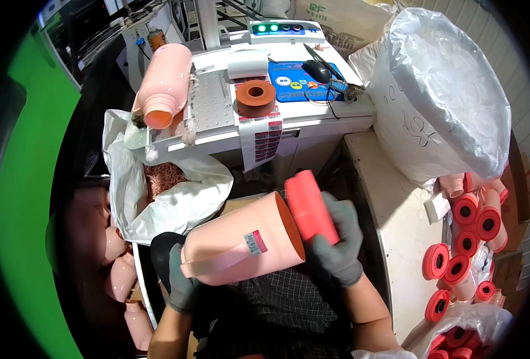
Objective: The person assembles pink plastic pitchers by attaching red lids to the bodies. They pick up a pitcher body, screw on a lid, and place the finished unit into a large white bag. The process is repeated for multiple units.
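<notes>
A pink plastic jug (232, 230) lies tilted across my lap, its open mouth facing right. A small red-and-white label is stuck to its side. My left hand (183, 280), in a grey glove, is closed at the jug's lower left end, by the handle; part of its grip is hidden. My right hand (343, 239), also gloved, grips a red lid (308, 206) just beyond the jug's rim. The lid stands on edge beside the opening, not fitted over it.
Ahead, a white workbench (208, 134) carries a pink bottle (166, 75), brown tape roll (256, 99) and label strip (262, 140). A white bag (184, 209) holds pink scraps. Pink bottles (121, 278) stand left. Right are a large sack (420, 113), a ledge (384, 179) and red-lidded containers (458, 269).
</notes>
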Available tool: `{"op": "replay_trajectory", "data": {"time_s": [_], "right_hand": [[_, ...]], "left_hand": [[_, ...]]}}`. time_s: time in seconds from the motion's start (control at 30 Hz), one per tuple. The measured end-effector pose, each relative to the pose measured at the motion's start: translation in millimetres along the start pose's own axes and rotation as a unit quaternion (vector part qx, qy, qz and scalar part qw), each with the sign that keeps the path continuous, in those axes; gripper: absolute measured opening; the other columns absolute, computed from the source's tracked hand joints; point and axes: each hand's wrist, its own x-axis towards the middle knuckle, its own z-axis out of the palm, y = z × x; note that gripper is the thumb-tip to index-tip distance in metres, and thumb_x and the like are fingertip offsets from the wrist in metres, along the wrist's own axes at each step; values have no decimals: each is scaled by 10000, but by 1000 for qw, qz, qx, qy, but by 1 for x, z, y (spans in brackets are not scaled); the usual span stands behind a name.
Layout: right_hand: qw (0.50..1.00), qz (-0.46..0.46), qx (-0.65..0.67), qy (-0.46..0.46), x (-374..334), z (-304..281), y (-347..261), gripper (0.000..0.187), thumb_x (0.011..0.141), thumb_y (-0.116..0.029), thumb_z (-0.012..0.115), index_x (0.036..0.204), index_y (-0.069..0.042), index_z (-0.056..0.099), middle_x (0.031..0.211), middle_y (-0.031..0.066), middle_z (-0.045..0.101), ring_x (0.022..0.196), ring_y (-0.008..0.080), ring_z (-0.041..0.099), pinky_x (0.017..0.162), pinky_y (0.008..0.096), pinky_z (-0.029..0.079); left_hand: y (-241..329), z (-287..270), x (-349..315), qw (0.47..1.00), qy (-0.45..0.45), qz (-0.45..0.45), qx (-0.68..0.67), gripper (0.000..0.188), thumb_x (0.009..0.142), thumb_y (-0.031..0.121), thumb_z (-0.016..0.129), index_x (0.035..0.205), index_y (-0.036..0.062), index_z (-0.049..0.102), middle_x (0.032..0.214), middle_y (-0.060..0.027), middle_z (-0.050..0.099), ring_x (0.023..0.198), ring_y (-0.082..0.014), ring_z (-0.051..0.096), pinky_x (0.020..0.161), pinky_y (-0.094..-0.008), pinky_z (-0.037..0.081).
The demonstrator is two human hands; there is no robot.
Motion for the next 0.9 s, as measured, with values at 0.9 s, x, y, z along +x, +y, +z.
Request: {"op": "replay_trajectory", "data": {"time_s": [0.9], "right_hand": [[991, -38, 118, 44, -53, -5, -44, 478, 945, -165, 627, 1363, 58, 562, 1119, 138, 599, 955, 197, 543, 890, 343, 462]], "left_hand": [[34, 37, -48, 982, 19, 158, 103, 311, 1053, 299, 520, 1190, 20, 530, 1146, -64, 589, 1068, -151, 577, 947, -318, 472]]}}
